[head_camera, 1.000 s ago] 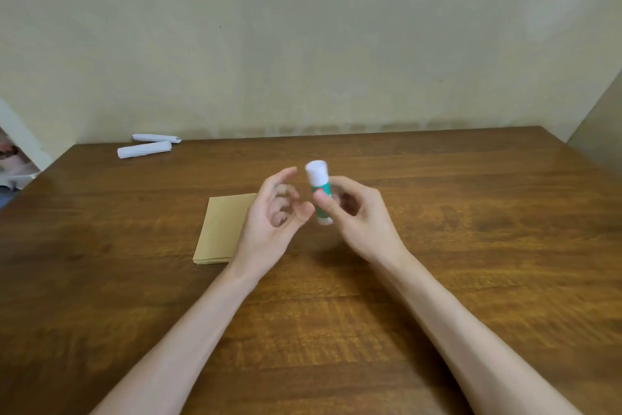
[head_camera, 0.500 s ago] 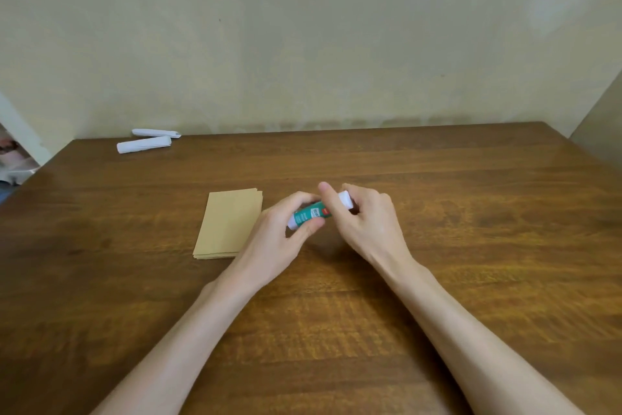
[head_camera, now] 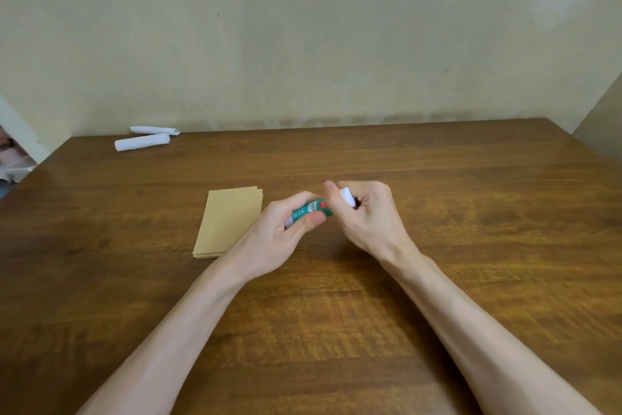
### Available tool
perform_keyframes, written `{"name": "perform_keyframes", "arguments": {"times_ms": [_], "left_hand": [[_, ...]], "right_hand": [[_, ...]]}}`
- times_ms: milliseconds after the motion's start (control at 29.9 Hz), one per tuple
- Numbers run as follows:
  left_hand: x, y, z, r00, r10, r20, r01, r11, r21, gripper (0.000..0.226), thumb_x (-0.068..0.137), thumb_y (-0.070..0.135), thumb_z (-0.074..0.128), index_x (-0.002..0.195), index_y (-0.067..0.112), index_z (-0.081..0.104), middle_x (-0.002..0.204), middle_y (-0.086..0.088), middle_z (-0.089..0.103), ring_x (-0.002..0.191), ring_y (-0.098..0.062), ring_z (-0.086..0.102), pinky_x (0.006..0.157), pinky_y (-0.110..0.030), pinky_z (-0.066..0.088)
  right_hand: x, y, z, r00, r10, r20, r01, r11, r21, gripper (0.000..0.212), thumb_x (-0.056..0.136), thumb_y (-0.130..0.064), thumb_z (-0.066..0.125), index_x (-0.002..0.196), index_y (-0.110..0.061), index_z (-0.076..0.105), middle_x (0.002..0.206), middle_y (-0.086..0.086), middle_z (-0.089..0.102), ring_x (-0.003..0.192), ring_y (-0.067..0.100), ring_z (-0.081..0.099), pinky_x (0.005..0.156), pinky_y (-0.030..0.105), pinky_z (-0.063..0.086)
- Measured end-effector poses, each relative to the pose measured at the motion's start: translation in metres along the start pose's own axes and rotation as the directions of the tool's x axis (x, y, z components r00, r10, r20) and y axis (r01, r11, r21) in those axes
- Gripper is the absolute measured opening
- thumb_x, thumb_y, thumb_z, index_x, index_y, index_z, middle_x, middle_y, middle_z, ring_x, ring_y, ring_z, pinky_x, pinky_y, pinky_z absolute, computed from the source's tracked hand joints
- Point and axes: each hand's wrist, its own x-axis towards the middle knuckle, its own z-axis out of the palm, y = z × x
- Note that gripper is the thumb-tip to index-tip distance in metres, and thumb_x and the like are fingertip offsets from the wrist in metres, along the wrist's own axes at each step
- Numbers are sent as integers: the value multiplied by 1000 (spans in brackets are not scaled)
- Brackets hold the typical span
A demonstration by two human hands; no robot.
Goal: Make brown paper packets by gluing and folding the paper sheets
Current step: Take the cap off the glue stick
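Note:
A green glue stick (head_camera: 311,209) with white ends lies nearly level between both hands, above the middle of the wooden table (head_camera: 471,212). My left hand (head_camera: 272,236) grips its green body, thumb on top. My right hand (head_camera: 367,216) curls round the white cap end. A small stack of brown paper sheets (head_camera: 230,221) lies flat just left of my left hand, partly hidden by it.
Two white rolled paper pieces (head_camera: 143,142) lie at the table's far left corner by the wall. The wall runs along the table's far edge, and another wall closes the far right corner.
The glue stick stood upright in my right hand alone a second ago. It has tipped to nearly level, and my left hand has taken hold of its body.

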Motion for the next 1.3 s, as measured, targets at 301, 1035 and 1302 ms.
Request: {"name": "perform_keyframes", "arguments": {"times_ms": [301, 1035, 1302], "left_hand": [[-3, 5, -21, 984, -35, 175, 54, 993, -107, 36, 108, 32, 46, 119, 3, 65, 79, 7, 52, 75, -11, 46, 70, -25, 41], [-10, 9, -16, 990, -15, 140, 38, 986, -160, 31, 106, 30, 49, 125, 13, 66, 82, 11, 55, 78, -5, 51, 75, -20, 48], [-10, 6, -1, 998, -12, -55, 26, 964, 263, 24, 103, 43, 50, 123, 31, 58, 103, 20, 65, 96, -1, 65, 71, -17, 49]], "right_hand": [[-4, -9, 6, 995, -95, -32, 95, 995, 27, 59, 104, -37, 58, 56, -6, 42, 52, 9, 43, 49, 24, 38, 50, 39, 31], [-5, -15, 12, 998, -5, -58, 12, 992, 123, 58, 98, -41, 61, 58, -3, 42, 53, 7, 40, 53, 25, 37, 54, 41, 34], [-6, -10, 19, 979, 181, -97, -164, 973, 159, 63, 104, -32, 62, 54, 1, 43, 49, 2, 41, 48, 10, 35, 52, 32, 31]]}}
